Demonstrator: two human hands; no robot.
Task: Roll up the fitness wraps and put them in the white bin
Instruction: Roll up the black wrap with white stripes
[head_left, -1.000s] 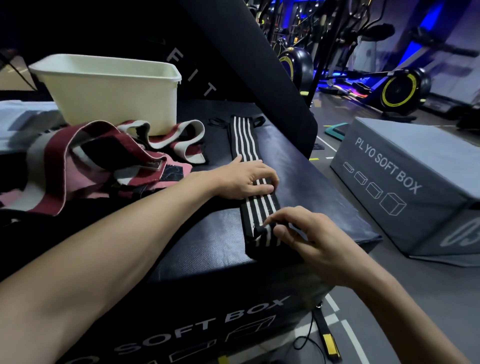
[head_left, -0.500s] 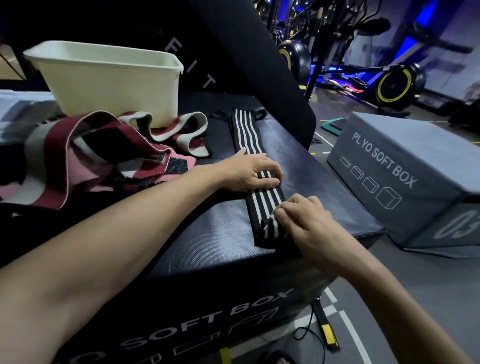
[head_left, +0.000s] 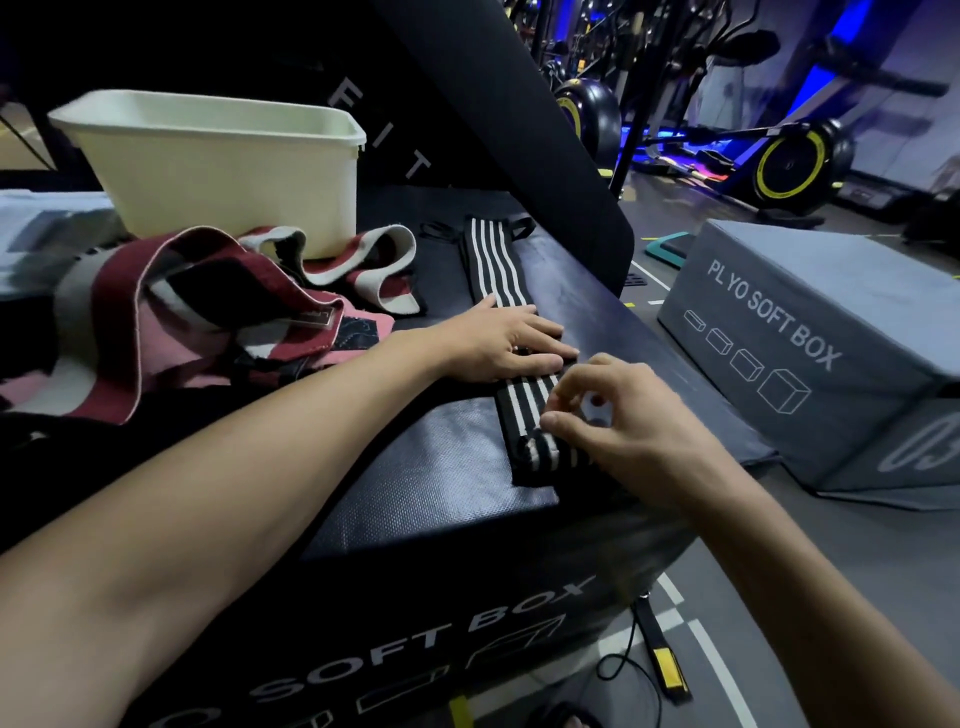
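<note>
A black wrap (head_left: 501, 270) with four white stripes along its length lies flat on the black box (head_left: 431, 467). It runs from the near right corner of the box top away toward the bin (head_left: 218, 166). Its near end is turned over into a small, tight curl, and the stripes bend round that curl. The far end shows a thin black loop just beside the strip.

The left hand (head_left: 506, 343) lies palm down across the wrap, partway along it, with straight fingers spread flat and pressing the strip to the box. The right hand (head_left: 618, 421) is at the curled end, nearer the camera than the left hand. Its thumb and forefinger are bent and pinch the edge of the curl; the other fingers are arched above the strip.

The bin is white and open-topped, and stands at the far left of the box, well apart from the wrap's near end. Between the bin and the left arm lies a loose heap of wraps (head_left: 171, 312) in maroon, pink, white and black, unrolled and tangled. One cream and maroon band from the heap loops up just in front of the bin.

A grey box (head_left: 831, 332) printed with white letters stands on the floor to the right of the black box.
</note>
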